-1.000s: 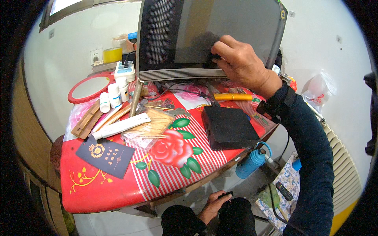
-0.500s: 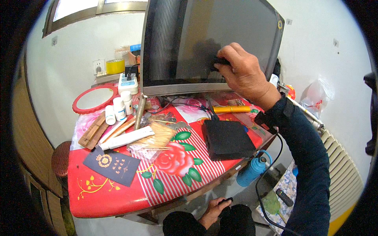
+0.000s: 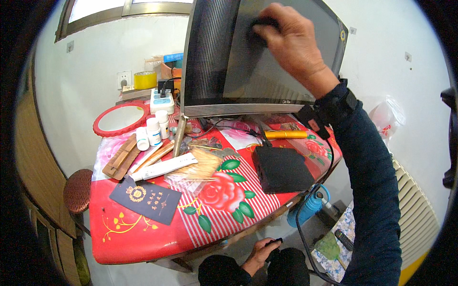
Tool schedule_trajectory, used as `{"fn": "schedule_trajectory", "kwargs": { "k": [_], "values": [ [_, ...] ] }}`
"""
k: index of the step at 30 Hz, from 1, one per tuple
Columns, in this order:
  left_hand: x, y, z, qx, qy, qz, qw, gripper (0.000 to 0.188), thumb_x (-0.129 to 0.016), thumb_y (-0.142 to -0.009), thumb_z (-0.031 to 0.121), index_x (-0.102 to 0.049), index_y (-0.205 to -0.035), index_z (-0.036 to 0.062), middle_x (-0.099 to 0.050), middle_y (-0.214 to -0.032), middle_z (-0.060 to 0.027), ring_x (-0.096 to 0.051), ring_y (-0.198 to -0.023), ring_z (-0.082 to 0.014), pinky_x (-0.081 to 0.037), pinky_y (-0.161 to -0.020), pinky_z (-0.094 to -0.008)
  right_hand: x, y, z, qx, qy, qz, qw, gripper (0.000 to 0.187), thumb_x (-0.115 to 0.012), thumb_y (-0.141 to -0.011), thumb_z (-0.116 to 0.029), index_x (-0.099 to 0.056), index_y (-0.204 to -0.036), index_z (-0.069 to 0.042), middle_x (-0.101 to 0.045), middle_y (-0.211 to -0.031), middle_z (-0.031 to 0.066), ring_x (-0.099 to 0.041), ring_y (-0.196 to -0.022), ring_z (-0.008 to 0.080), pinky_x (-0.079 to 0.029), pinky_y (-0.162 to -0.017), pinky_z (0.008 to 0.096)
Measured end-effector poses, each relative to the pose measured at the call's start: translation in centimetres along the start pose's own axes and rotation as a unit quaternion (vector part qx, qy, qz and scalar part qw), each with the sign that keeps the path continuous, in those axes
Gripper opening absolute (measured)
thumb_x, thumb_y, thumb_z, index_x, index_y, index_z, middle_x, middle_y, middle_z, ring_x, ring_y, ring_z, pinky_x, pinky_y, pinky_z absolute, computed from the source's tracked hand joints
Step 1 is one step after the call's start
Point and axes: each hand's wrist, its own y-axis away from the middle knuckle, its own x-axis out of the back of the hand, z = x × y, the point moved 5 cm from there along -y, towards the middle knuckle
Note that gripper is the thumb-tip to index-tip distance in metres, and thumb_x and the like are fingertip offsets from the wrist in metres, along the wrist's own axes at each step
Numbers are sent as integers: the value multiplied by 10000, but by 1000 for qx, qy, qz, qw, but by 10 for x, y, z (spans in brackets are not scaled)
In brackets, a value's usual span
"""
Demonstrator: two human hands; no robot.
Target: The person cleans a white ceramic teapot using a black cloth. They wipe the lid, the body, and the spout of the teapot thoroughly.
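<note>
My right hand [image 3: 296, 45] is raised over the dark screen of a television [image 3: 281, 78], at its upper part. Its fingers close round a small black thing [image 3: 264, 24], held at the glass; whether it is a cloth or a pad I cannot make out. Low in the view, between my dark trouser legs, my left hand [image 3: 256, 255] is closed on a small dark thing [image 3: 274, 241] whose kind does not show. A black cord [image 3: 300, 229] hangs along my right sleeve.
The table under a red flowered cover [image 3: 129, 245] bears a black box [image 3: 281, 169], a yellow tube [image 3: 286, 135], toothpicks [image 3: 202, 164], a dark card [image 3: 145, 200], white bottles [image 3: 153, 132], a wooden comb [image 3: 121, 162] and a red-rimmed mirror [image 3: 119, 119]. A blue flask [image 3: 310, 209] stands right of the table.
My right hand has moved upward across the screen with the black thing. The whole view has shifted slightly, so the table sits a little more to the right. The left hand stays in place.
</note>
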Motion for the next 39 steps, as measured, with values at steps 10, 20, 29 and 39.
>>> {"fn": "schedule_trajectory", "kwargs": {
  "k": [10, 20, 29, 39],
  "values": [
    [2, -3, -1, -3, -26, 4, 1000, 257, -820, -990, 270, -773, -1003, 18, -701, -875, 0, -617, -797, -114, -476, -721, -309, -20, 52, -76, 209, -40, -236, 948, 101, -666, -910, -107, -584, -964, -84, -572, -896, 170, -665, -792, 399, -569, -664, 494],
    [-4, 3, 4, 6, -35, 16, 999, 267, -819, -994, 284, -773, -996, 21, -688, -867, 4, -600, -812, -110, -460, -735, -300, -21, 56, -73, 193, -61, -282, 938, 131, -683, -898, -111, -657, -1012, -50, -679, -969, 218, -723, -872, 432, -594, -699, 533],
    [-5, 8, 4, 32, -38, 4, 999, 267, -794, -1026, 278, -782, -1056, 13, -700, -876, 3, -609, -784, -105, -473, -716, -305, 137, 139, 2, -329, -226, -9, 917, 155, -781, -911, -104, -711, -999, 3, -712, -884, 42, -671, -810, 121, -549, -727, 300],
    [0, 13, -9, 38, -2, 58, 998, 234, -770, -1048, 255, -768, -1072, 22, -727, -925, -22, -659, -782, -125, -523, -700, -312, 169, 406, -124, -626, -470, 145, 605, 267, -814, -797, -130, -634, -959, -18, -697, -958, 94, -644, -857, 182, -516, -794, 320]
  ]
}}
